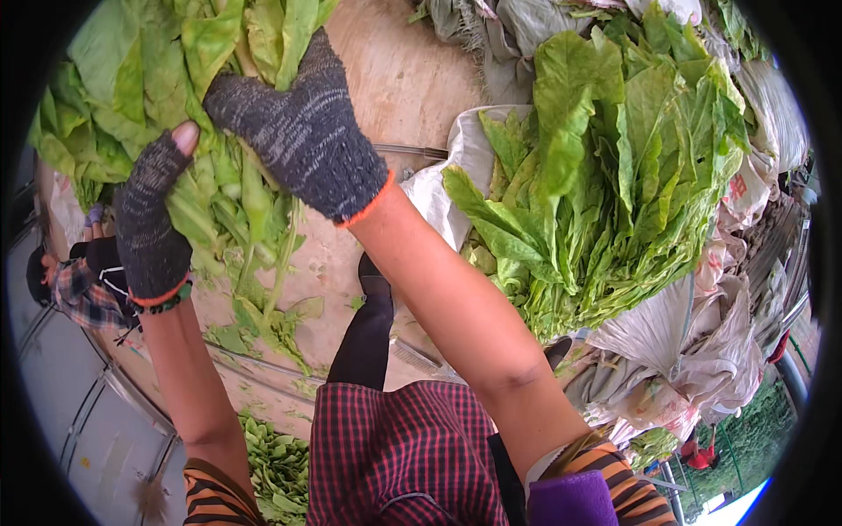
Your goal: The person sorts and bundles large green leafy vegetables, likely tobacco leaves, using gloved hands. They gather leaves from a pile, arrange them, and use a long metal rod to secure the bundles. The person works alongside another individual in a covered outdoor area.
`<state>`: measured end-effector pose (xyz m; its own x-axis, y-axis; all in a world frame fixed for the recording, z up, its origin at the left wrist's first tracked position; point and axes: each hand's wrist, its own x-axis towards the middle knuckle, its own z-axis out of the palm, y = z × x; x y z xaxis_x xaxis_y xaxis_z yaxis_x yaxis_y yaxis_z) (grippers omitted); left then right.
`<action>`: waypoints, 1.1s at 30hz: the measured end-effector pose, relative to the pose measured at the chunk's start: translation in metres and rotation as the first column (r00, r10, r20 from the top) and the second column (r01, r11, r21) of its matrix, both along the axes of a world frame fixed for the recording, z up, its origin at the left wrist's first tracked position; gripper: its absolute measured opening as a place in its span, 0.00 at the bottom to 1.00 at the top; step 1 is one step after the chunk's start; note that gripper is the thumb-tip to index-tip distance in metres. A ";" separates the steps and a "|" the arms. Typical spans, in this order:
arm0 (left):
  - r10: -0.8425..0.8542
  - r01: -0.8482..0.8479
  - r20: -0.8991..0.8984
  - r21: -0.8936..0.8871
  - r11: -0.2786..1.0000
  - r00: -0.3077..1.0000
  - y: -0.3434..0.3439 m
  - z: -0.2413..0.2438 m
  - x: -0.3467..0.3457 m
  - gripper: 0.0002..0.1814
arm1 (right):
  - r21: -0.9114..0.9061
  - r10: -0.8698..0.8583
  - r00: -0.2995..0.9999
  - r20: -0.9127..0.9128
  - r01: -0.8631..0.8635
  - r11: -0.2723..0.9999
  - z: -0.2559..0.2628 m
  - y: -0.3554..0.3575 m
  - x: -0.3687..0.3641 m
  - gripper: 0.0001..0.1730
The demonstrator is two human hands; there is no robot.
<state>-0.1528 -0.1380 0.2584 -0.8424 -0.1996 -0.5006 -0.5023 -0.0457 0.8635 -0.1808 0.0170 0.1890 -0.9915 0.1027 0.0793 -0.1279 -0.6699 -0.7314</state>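
Both my hands wear dark knitted gloves with orange cuffs. Toward the upper left, my left hand (154, 210) is closed around the side of a bunch of large green tobacco-like leaves (151, 85), its bare thumb tip showing. My right hand (299, 131) grips the same bunch near the top, some of its fingers hidden behind the leaves. Thin leafy stalks (283, 263) hang down below the hands. At the right, a big pile of similar leaves (592, 191) lies on a white woven sheet (427, 197).
Grey-white woven sacks (697, 355) lie at the right, and more cloth (526, 33) at the top. A metal rod (408, 151) lies on the floor beyond my right arm. Leaves (279, 473) are heaped at the lower left. A person in a checked shirt (89, 292) is at the left.
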 end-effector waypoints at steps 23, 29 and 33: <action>-0.245 0.235 0.168 0.075 0.969 0.955 0.218 -0.316 0.224 0.10 | 0.971 -0.796 0.603 0.047 -0.216 -0.106 -0.248 0.332 0.341 0.15; -0.448 0.594 0.394 -0.468 0.654 0.803 0.407 -0.331 0.248 0.28 | 0.683 -0.575 0.583 0.574 -0.728 -0.057 -0.263 0.403 0.372 0.34; -0.384 0.509 0.358 -0.388 0.768 0.851 0.416 -0.348 0.258 0.25 | 0.716 -0.481 0.591 0.648 -0.688 0.120 -0.254 0.418 0.379 0.29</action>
<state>0.1052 0.2776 -0.0891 -0.7555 -0.0866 -0.6494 -0.5600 0.5998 0.5715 0.1979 0.4351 -0.0648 -0.6897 0.4203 -0.5897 0.6939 0.6164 -0.3723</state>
